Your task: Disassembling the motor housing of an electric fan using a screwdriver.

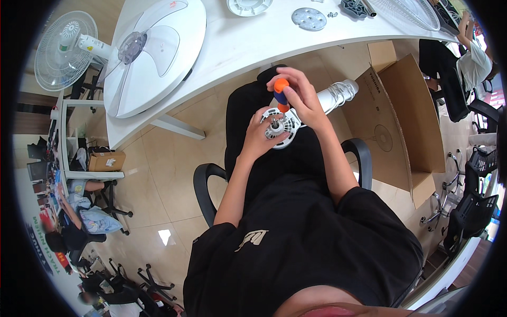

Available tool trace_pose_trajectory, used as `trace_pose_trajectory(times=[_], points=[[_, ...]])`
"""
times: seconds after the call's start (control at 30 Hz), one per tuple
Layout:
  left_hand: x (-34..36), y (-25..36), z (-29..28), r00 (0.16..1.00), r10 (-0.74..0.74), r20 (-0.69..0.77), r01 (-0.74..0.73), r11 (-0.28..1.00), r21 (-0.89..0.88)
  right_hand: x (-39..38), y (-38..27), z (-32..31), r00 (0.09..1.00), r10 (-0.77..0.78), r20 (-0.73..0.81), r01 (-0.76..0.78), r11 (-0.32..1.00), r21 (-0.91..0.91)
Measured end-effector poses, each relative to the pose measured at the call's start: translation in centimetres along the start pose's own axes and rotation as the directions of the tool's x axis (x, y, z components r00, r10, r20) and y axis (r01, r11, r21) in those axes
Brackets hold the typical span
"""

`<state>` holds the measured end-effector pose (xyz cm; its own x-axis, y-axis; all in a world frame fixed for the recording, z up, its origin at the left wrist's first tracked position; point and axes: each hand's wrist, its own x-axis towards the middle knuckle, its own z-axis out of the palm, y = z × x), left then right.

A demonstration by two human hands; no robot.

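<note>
While the right hand (307,103) is clasping the orange-and-blue screwdriver (281,89), the left hand (256,138) is grasping the white motor head (290,126) on the lap (240,113), nearer than the table (253,39). I'm judging it weighty and stiff (its slotted plastic perhaps brittle) and favouring a rim hold.

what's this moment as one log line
left hand: on fan head | right hand: holds screwdriver over fan head | box: open, to right

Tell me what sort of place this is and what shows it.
Probably an office or shared workroom: a white table with fan blades on it, black swivel chairs at right, and another person seated at left.
</note>
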<state>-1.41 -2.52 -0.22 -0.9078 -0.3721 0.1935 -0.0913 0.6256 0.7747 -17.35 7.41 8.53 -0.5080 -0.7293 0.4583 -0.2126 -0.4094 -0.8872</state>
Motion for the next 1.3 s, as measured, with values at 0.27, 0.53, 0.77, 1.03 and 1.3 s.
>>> trace_pose_trajectory(times=[0.27,0.53,0.77,1.03,1.3], points=[[0.0,-0.2,-0.3,0.998,-0.013,0.068,0.008,0.997,0.079,-0.1,-0.2,0.7,0.968,-0.238,-0.075,0.196,0.912,-0.36],[1.1,0.5,1.4,0.999,-0.053,-0.01,0.054,0.993,0.105,-1.5,1.6,0.0,0.995,-0.092,-0.028,0.09,0.995,-0.045],[2.3,-0.3,1.9,0.993,0.051,-0.103,-0.035,0.988,0.153,-0.4,0.4,0.3,0.986,-0.162,-0.041,0.138,0.928,-0.345],[1.9,0.1,2.4,0.99,-0.03,-0.138,0.04,0.997,0.067,-0.4,0.4,0.5,0.965,-0.25,-0.08,0.202,0.902,-0.381],[1.6,0.1,2.5,0.99,-0.038,-0.139,0.046,0.998,0.049,-0.6,1.1,0.6,0.994,-0.07,-0.083,0.058,0.989,-0.138]])
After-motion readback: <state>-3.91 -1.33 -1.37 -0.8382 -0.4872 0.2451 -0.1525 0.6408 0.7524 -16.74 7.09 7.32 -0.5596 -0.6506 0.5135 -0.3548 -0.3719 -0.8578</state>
